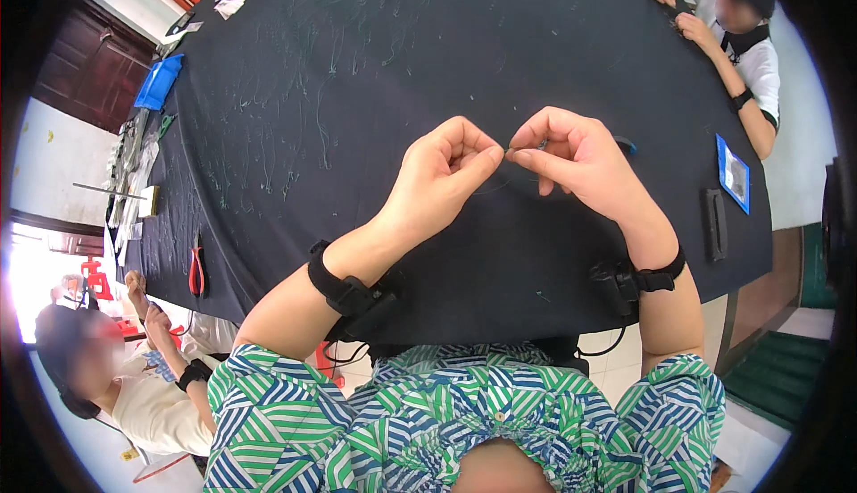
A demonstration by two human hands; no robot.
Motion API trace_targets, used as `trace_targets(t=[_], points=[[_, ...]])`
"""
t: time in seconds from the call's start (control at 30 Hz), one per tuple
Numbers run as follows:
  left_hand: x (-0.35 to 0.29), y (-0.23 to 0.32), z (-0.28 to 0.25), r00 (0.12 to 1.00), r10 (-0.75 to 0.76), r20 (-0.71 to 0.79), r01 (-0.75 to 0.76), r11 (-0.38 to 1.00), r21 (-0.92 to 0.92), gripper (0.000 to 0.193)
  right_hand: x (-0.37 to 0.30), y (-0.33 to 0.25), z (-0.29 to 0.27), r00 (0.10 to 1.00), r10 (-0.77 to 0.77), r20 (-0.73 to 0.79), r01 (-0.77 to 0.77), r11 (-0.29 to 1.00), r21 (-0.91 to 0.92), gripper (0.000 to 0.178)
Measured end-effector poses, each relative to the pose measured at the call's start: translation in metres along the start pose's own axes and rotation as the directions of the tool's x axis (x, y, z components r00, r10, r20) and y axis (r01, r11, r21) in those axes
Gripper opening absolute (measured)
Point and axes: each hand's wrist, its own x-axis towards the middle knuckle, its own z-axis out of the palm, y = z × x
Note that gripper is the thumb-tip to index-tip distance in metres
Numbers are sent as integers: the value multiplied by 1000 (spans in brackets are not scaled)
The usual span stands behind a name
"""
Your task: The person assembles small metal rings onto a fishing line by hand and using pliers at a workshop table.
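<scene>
My left hand [446, 168] and my right hand [576, 161] meet fingertip to fingertip over the black cloth, both pinched closed. Between them is a tiny bit of thin greenish thread [507, 150]; its exact form is too small to make out. A faint loop of the same line seems to hang below the fingers. Just beyond my right hand, a small blue curved thing [627, 145] lies on the cloth, partly hidden.
Many fine green thread pieces [321, 122] lie across the black-covered table [428, 64]. Red-handled pliers [196, 271] and a blue tray [159, 82] are at left. To the right lie a blue packet [733, 174] and a black bar-shaped object [716, 225]. Co-workers sit at lower left and upper right.
</scene>
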Motion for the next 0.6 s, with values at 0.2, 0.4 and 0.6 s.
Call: trace_targets(t=[0.2,0.4,0.6], points=[[5,3,12,997,65,-36,-65,998,5,8,5,22,-11,995,-104,7,103,987,120,12],[11,0,20,999,1,-53,-8,992,-129,8,-3,28,-25,957,-280,-72,265,949,-171,14],[6,-15,10,994,-5,-107,-5,996,-94,11,-6,-10,-26,713,-672,-202,396,623,-674,10]])
